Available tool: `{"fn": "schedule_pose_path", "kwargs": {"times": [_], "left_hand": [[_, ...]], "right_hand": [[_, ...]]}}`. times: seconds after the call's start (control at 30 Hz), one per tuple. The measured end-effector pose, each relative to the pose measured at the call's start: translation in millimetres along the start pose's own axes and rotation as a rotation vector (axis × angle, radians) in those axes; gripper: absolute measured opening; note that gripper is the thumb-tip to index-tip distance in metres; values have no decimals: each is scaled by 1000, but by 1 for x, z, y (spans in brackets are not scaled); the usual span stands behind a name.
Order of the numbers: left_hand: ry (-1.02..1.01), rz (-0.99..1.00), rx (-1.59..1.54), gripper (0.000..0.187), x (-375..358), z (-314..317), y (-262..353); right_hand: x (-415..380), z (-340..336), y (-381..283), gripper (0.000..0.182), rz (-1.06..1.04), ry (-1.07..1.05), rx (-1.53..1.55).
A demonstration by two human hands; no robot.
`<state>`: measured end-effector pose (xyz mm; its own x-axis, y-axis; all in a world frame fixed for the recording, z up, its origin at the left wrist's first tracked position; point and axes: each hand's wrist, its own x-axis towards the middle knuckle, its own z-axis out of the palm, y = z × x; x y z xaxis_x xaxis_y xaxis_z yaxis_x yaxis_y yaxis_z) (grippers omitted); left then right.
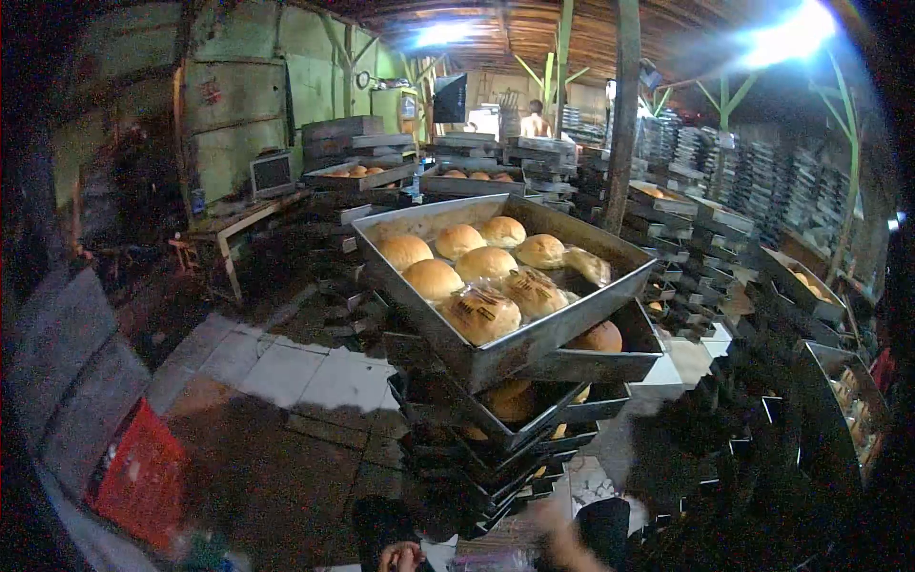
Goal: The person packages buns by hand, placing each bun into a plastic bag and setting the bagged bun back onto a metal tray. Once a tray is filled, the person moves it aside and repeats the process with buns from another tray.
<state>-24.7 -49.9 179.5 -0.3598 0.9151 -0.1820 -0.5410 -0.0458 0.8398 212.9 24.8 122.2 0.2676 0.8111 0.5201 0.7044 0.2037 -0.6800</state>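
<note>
My left hand [401,556] is low at the bottom edge, its fingers curled in, and what they may hold is hidden. To its right my right hand [553,524] is smeared by motion near the foot of the tray stack. Clear plastic [496,561] lies between the two hands. Straight ahead rises a stack of metal baking trays [505,429]. In the top tray [434,329] sit several golden buns [486,264], some of them in printed clear wrappers [484,313].
A red plastic crate [141,477] stands at the lower left. More tray stacks fill the right side and back, including a tray of buns [855,410]. A wooden post [624,124] rises behind the stack. One person [536,122] is far back; a monitor [272,175] sits on a table [233,221].
</note>
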Motion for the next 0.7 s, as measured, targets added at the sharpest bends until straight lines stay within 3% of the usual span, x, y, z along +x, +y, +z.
{"fn": "schedule_pose_path", "kwargs": {"times": [0.03,0.07,0.1,0.17,0.2,0.27,0.3,0.37,0.4,0.47,0.5,0.53,0.63,0.7], "left_hand": [[-18,-43,64,17,11,-5,-13],[-43,-88,133,15,24,-11,-31],[11,-192,111,14,42,-26,-67],[34,29,-144,15,116,-82,-196],[20,-11,-46,20,108,-66,-197],[-29,-127,241,33,88,-30,-194],[-24,-132,230,33,70,-20,-174],[-309,83,570,17,40,-14,-134],[-288,89,566,17,53,-24,-148],[-198,-321,567,17,73,-55,-187],[-187,-293,584,19,67,-50,-173],[-222,-419,465,20,63,-39,-155],[-275,-315,445,19,71,-54,-177],[-319,-223,709,26,66,-41,-153]], "right_hand": [[-64,29,34,38,-222,-342,-268],[-130,59,71,42,-715,-509,-539],[-155,59,79,42,-657,-597,-498],[-182,58,87,42,-487,-843,-383],[-184,61,85,42,-485,-842,-384],[-187,64,83,40,-284,-846,144],[-180,44,61,40,-287,-855,135],[-160,10,15,38,-670,-935,-315],[-145,15,6,38,-689,-945,-308],[-131,30,0,31,132,-795,-277],[-167,64,78,35,-43,-724,-171],[-165,58,79,35,-44,-732,-175],[-145,48,70,38,-287,-815,-259],[-128,44,58,40,-452,-855,-311]]}}
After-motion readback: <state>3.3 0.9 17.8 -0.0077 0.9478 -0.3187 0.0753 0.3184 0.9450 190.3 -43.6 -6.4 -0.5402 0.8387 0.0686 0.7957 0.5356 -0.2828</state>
